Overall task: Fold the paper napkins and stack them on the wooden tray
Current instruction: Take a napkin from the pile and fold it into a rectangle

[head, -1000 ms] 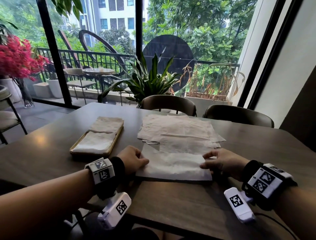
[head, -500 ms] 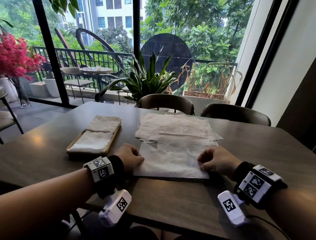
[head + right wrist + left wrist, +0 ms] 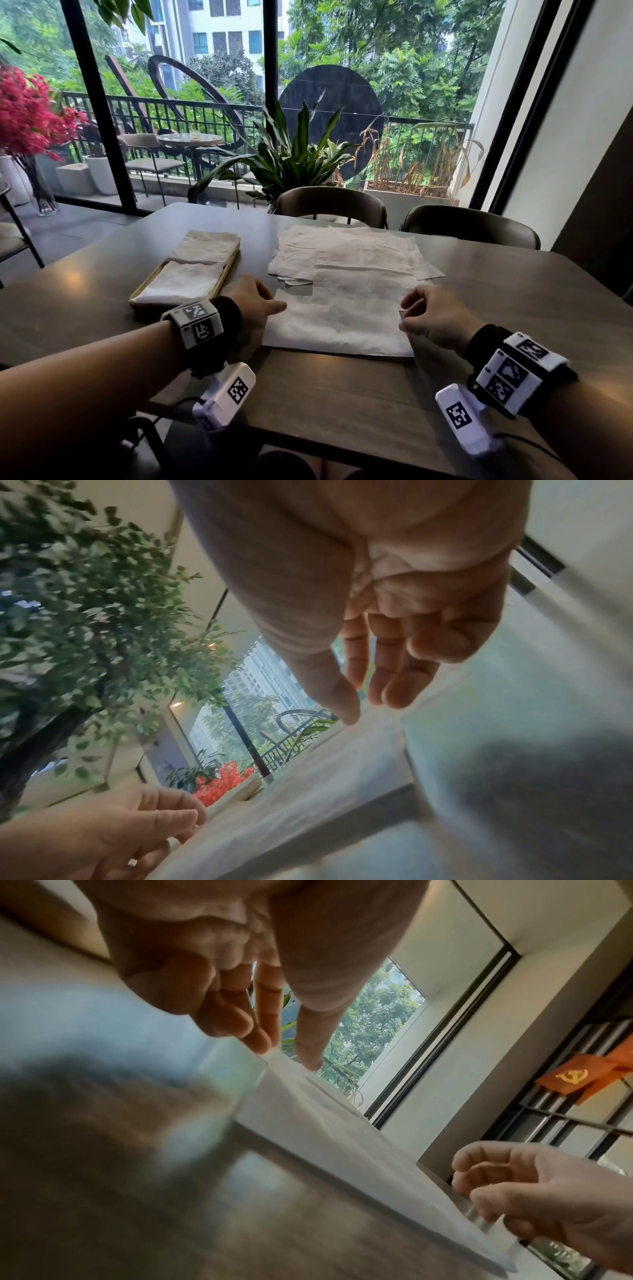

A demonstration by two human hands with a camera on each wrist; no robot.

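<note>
A flat white paper napkin (image 3: 339, 322) lies on the dark table (image 3: 342, 394) in front of me. My left hand (image 3: 277, 305) is at its left edge, and the left wrist view shows thumb and forefinger (image 3: 291, 1053) pinching that edge. My right hand (image 3: 406, 311) pinches the right edge with curled fingers (image 3: 479, 1204). Behind this napkin lies a loose pile of unfolded napkins (image 3: 346, 253). To the left is the wooden tray (image 3: 228, 269), holding two folded napkin stacks (image 3: 185, 282), one behind the other.
Two chairs (image 3: 332, 202) stand at the table's far side, with a potted plant (image 3: 294, 161) and a window wall behind them. Red flowers (image 3: 27, 113) stand on the floor at far left. Bare tabletop lies to the right and near me.
Both hands have stayed at the napkin's side edges. The right fingers have curled in at the right edge, and the left thumb now reaches over the left edge. The head view shifted slightly.
</note>
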